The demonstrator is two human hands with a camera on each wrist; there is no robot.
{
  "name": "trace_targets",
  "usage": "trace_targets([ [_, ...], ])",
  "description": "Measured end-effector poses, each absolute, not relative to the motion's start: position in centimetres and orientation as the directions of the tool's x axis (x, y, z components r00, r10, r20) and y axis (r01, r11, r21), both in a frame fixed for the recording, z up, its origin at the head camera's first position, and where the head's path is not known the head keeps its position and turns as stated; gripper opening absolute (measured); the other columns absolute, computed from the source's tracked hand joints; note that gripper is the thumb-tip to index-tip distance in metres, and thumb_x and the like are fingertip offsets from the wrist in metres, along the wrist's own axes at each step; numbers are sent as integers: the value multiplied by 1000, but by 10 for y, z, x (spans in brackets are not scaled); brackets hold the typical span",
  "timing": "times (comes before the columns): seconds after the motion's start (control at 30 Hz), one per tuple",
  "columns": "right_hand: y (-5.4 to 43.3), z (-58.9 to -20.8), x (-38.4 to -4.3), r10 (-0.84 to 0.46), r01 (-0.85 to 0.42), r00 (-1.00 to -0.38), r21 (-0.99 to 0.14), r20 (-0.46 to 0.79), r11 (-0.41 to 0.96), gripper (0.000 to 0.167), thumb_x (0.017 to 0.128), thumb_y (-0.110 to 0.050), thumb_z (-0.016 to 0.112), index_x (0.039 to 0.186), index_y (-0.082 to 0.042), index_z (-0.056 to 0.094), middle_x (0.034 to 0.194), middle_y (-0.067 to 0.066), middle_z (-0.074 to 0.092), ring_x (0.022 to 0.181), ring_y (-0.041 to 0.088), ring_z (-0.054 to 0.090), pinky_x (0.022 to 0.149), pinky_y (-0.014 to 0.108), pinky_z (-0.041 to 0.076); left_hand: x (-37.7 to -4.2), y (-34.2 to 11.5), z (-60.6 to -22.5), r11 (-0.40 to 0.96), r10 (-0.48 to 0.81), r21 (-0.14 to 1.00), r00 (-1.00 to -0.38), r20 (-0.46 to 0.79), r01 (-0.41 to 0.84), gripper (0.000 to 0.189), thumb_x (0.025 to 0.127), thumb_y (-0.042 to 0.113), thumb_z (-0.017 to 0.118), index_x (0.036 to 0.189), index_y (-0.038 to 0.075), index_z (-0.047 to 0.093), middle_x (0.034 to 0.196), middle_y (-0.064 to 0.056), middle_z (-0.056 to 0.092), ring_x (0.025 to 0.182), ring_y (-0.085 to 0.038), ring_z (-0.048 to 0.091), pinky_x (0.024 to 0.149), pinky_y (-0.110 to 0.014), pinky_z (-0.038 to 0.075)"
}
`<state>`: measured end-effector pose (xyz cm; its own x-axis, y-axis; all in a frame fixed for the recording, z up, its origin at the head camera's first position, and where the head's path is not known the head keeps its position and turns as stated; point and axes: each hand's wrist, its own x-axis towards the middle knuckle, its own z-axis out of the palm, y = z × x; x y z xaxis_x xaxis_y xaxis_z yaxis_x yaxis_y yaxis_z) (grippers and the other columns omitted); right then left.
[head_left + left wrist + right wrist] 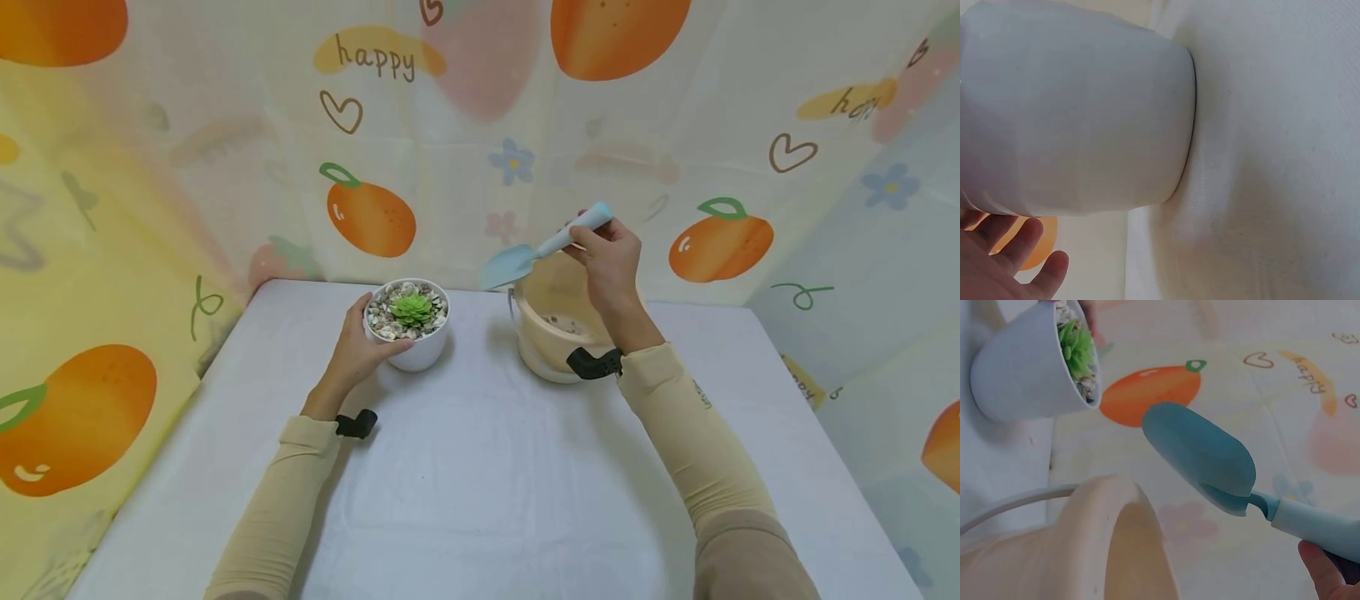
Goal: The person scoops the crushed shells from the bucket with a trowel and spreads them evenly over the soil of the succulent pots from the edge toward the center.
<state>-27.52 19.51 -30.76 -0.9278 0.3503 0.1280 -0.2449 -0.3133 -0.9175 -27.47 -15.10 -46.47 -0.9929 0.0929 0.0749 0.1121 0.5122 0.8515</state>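
A white pot (417, 357) with a green succulent (412, 310) and pale pebbles on top stands upright on the table. My left hand (357, 347) holds it from the left, with the thumb along the front near the rim. In the left wrist view several fingertips (1050, 270) show beside the white wall of the pot. My right hand (613, 265) grips the handle of a light blue trowel (510, 266). The trowel's blade points left, above and beside the left rim of a beige bucket (534, 348). No load shows on the blade in the right wrist view.
Small dark and pale bits (564, 324) lie inside the bucket, and its handle (1019, 505) hangs at the side. A white cloth covers the table (480, 492). Printed curtains (247, 158) close in the back and both sides.
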Motion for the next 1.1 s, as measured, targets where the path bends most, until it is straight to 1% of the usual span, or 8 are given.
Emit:
trace_targets([
  [0.13,200,-307,-275,365,-253,-922,-911,126,-325,18,83,11,62,95,-1,67,84,8,67,82,23,71,74,31,60,-274,-153,-463,523,100,845,-992,72,114,116,75,44,82,156,9,8,160,-19,17,148,-36,19,118,-60,19],
  [0.3,210,-306,-276,370,-269,-918,-908,140,-323,15,85,9,62,95,-1,67,86,10,66,77,20,71,74,31,60,-274,-157,-461,505,115,854,-990,78,126,115,75,41,83,157,9,8,161,-19,16,149,-36,17,118,-59,20],
  [0.5,221,-303,-275,368,-272,-919,-904,142,-331,15,85,8,62,95,-2,66,89,11,64,78,21,72,76,32,60,-274,-158,-461,485,131,864,-988,78,133,114,76,38,82,157,8,7,161,-18,15,149,-35,17,118,-59,21],
  [0.7,233,-301,-274,379,-273,-915,-902,137,-334,14,86,7,62,97,-1,65,90,10,63,81,23,72,76,31,60,-274,-158,-463,482,127,867,-989,77,129,114,76,38,82,157,8,8,161,-19,16,149,-36,18,118,-59,22],
  [1.1,251,-302,-276,414,-284,-897,-919,154,-275,16,85,8,58,95,-2,65,89,11,65,76,21,72,73,31,60,-275,-156,-464,478,131,869,-989,71,126,113,76,39,82,157,10,8,161,-18,15,149,-35,17,118,-59,21],
])
